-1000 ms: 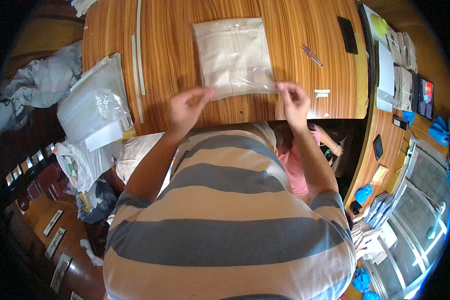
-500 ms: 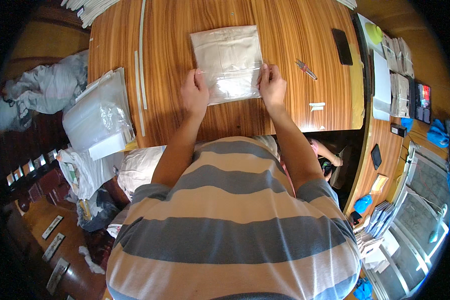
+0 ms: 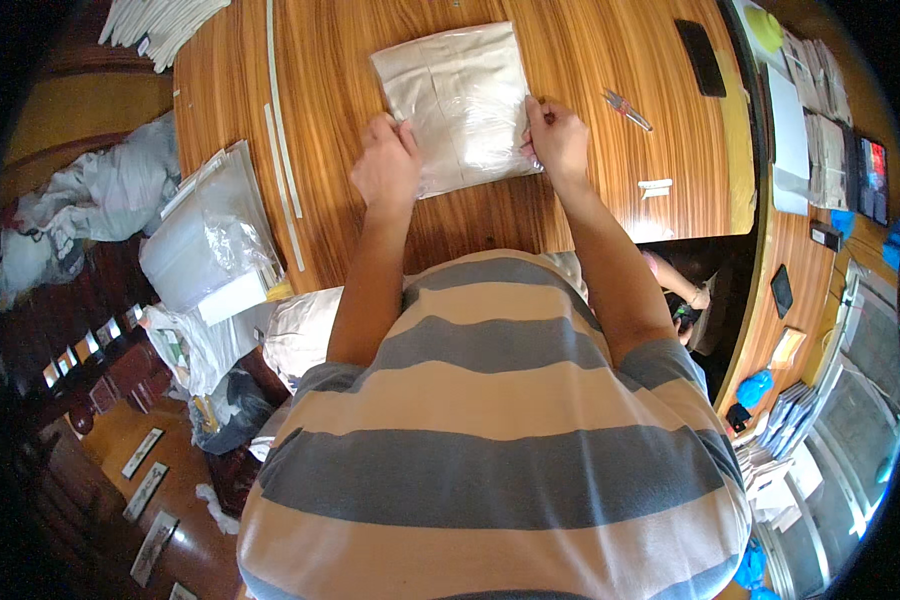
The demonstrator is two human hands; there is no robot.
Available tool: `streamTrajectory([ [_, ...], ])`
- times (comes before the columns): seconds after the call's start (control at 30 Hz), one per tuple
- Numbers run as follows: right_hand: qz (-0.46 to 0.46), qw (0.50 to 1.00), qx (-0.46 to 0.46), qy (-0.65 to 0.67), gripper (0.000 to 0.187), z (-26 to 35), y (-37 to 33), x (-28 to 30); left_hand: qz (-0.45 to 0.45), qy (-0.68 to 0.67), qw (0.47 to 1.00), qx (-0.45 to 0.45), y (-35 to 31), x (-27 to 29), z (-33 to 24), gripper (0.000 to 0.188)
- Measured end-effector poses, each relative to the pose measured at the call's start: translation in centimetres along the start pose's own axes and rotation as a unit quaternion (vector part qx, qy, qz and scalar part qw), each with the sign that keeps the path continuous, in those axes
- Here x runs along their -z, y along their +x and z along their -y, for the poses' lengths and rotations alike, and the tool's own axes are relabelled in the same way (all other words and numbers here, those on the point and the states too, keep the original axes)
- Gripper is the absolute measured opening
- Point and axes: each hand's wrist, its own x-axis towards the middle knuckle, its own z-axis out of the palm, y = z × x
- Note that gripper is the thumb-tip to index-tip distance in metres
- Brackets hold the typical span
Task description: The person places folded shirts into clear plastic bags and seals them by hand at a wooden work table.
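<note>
A folded cream cloth in a clear plastic bag [image 3: 457, 105] lies on the wood-grain table in front of me. My left hand [image 3: 386, 158] is closed at the bag's near left edge, its fingers pinching the plastic. On the opposite side, my right hand [image 3: 558, 142] grips the bag's right edge between thumb and curled fingers. To the right of that hand lies a pair of thread snips [image 3: 627, 110], apart from it.
A stack of clear plastic bags [image 3: 210, 235] sits at the table's left edge. A dark phone [image 3: 700, 58] and a small white strip [image 3: 655, 188] lie to the right. Folded cloths [image 3: 160, 28] are piled far left. Another person's hand [image 3: 701, 298] shows below the table's right side.
Both hands have turned over the bag's edges, knuckles now more upward, and stand slightly wider apart. The bag is tilted a little. The whole view has shifted somewhat.
</note>
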Motion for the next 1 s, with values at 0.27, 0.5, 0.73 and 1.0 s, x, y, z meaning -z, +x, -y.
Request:
streamTrajectory([
  [0.27, 0.018, 0.999, -0.009, -0.027, 0.037, 0.3, 0.2, 0.1, 0.069, -0.06, 0.94, -0.329, -1.1, -0.5, -1.6, 0.06],
  [0.5, -0.039, 0.864, 0.353, -0.357, 0.032, 3.1, -0.2, -0.7, 0.085, -0.002, 0.944, -0.32, -1.6, -2.0, -1.0, 0.066],
  [0.73, -0.004, 0.837, 0.374, -0.399, 0.069, -0.7, 2.0, -2.7, 0.12, -0.017, 0.944, -0.306, -1.7, -1.9, -1.1, 0.068],
  [1.0, 0.093, 0.779, 0.477, -0.397, 0.066, 1.1, 0.2, 1.1, 0.242, -0.026, 0.817, -0.523, 4.0, 1.0, 1.9, 0.067],
])
